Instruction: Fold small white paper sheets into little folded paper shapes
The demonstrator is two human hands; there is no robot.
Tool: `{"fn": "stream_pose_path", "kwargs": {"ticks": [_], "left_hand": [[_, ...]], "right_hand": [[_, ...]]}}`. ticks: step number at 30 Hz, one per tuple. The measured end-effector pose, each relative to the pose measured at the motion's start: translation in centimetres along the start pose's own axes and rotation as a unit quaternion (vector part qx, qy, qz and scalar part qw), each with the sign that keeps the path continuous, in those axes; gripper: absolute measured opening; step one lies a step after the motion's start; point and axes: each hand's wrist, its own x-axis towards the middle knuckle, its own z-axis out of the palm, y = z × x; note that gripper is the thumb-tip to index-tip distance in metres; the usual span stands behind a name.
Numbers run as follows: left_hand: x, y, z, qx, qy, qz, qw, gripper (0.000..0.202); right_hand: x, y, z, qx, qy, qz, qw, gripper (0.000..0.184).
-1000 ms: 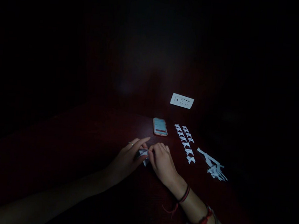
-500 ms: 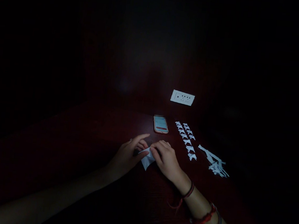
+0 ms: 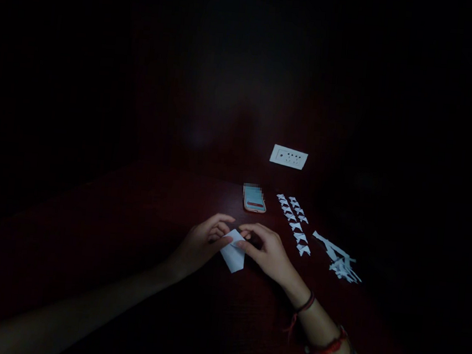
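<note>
Between my two hands is a small folded piece of white paper [image 3: 233, 257], its lower end pointing toward me. My left hand [image 3: 204, 243] pinches its left edge, thumb on top, with the index finger stretched out above. From the other side my right hand [image 3: 265, 252] grips the paper's right edge, its thumb lying on the upper part and its fingers curled behind. The fingertips under the paper are hidden. Red cord bracelets and a silver bangle circle my right wrist and forearm.
A lit phone [image 3: 254, 199] lies beyond my hands on the dark red table [image 3: 153, 208]. To the right are two rows of small folded white paper pieces [image 3: 296, 226] and a loose pile of paper strips [image 3: 344, 268]. A socket panel [image 3: 288, 157] is on the wall.
The paper has turned and now shows a longer, flatter shape with a blunt lower end. My right hand has shifted slightly, its thumb now along the paper's top.
</note>
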Motion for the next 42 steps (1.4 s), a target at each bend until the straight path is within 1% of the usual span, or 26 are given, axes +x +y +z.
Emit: {"fn": "stream_pose_path", "kwargs": {"ticks": [3,5,9,15,18,22,27,33,36,40,42], "left_hand": [[-0.1,0.1,-0.1,0.009,-0.013,-0.002,1.0,0.016],[-0.1,0.1,-0.1,0.02,-0.023,-0.006,1.0,0.014],[-0.1,0.0,-0.1,0.042,-0.031,-0.013,0.999,0.013],[-0.1,0.3,-0.1,0.044,-0.022,-0.007,0.999,0.013],[-0.2,0.6,-0.2,0.094,-0.039,0.009,0.995,0.014],[-0.2,0.6,-0.4,0.155,-0.069,0.025,0.985,0.018],[-0.1,0.5,-0.5,0.172,-0.08,0.025,0.982,0.018],[-0.2,0.3,-0.4,0.194,-0.104,-0.001,0.975,0.013],[-0.2,0.0,-0.4,0.212,-0.102,0.004,0.972,0.013],[-0.1,0.1,-0.2,0.235,-0.087,0.036,0.967,0.012],[-0.2,0.1,-0.1,0.244,-0.084,0.046,0.965,0.012]], "right_hand": [[-0.1,-0.2,-0.1,-0.027,-0.01,-0.005,1.0,0.016],[-0.1,-0.2,-0.1,-0.042,-0.017,-0.012,0.999,0.017],[-0.1,-0.3,0.0,-0.054,-0.016,-0.022,0.998,0.019],[0.0,-0.3,0.1,-0.061,-0.023,-0.016,0.998,0.011],[-0.1,-0.3,0.2,-0.065,-0.026,-0.01,0.998,0.013],[-0.1,0.0,0.3,-0.077,-0.028,0.005,0.997,0.014],[0.0,0.6,0.5,-0.078,-0.049,0.019,0.996,0.015],[0.0,0.7,0.6,-0.077,-0.068,0.034,0.994,0.014],[-0.1,0.5,0.5,-0.069,-0.072,0.031,0.995,0.014],[-0.1,0.2,0.4,-0.067,-0.05,0.014,0.996,0.01],[0.0,0.1,0.4,-0.068,-0.053,0.0,0.996,0.009]]}}
